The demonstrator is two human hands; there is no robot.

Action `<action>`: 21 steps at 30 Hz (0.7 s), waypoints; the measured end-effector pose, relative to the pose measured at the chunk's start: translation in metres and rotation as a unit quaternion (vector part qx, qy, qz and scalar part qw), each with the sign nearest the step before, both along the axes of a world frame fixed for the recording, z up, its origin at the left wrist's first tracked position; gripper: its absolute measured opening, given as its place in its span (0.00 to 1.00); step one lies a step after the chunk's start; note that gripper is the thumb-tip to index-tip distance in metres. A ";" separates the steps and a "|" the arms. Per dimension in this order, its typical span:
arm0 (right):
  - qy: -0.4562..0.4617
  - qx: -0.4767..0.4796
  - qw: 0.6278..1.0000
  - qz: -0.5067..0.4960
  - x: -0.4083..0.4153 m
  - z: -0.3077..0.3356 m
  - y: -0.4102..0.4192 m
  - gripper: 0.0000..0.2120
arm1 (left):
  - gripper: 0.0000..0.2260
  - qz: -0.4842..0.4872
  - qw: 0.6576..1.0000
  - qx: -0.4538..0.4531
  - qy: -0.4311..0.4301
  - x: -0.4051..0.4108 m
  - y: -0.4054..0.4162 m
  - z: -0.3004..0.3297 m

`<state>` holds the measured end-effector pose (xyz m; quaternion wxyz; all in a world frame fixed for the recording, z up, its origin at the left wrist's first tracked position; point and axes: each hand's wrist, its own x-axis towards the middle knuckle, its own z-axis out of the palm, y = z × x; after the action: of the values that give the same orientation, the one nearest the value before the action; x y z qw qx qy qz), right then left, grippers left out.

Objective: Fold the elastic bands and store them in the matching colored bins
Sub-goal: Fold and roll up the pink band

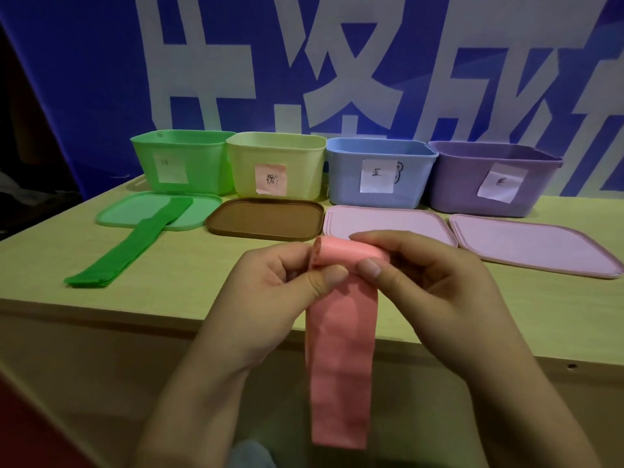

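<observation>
Head view: the pink elastic band (339,359) is mid-fold, its top end rolled between the left hand (280,282) and right hand (425,275), both pinching it above the desk (506,315) edge while the tail hangs free. The green elastic band (131,246) lies unfolded across the green lid (135,214). Judged progress: early, no band visibly stored; the pink-labelled bin (277,163) stands well beyond the hands.

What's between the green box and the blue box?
The yellow-green bin, with a pink label, stands between the green bin and the blue bin; the head view shows it.
</observation>
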<state>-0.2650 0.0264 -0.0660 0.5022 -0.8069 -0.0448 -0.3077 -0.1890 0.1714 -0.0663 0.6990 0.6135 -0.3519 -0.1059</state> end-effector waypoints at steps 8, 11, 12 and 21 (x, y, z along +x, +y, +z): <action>-0.017 -0.009 1.000 -0.012 0.000 -0.006 -0.003 0.11 | 0.12 -0.058 0.993 0.000 0.100 0.008 -0.003 -0.006; -0.019 0.008 1.000 -0.005 0.001 -0.006 -0.004 0.11 | 0.13 -0.049 0.993 0.005 0.107 0.008 -0.004 -0.005; -0.026 0.016 1.000 -0.005 0.000 -0.006 -0.004 0.11 | 0.11 -0.042 0.994 0.011 0.105 0.008 -0.004 -0.005; -0.070 -0.005 0.997 -0.036 0.003 -0.003 -0.005 0.12 | 0.08 -0.014 0.997 0.037 0.066 0.009 -0.011 -0.010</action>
<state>-0.2615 0.0218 -0.0694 0.4827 -0.7869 -0.0523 -0.3808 -0.1803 0.1607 -0.0767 0.6961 0.6255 -0.3094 -0.1688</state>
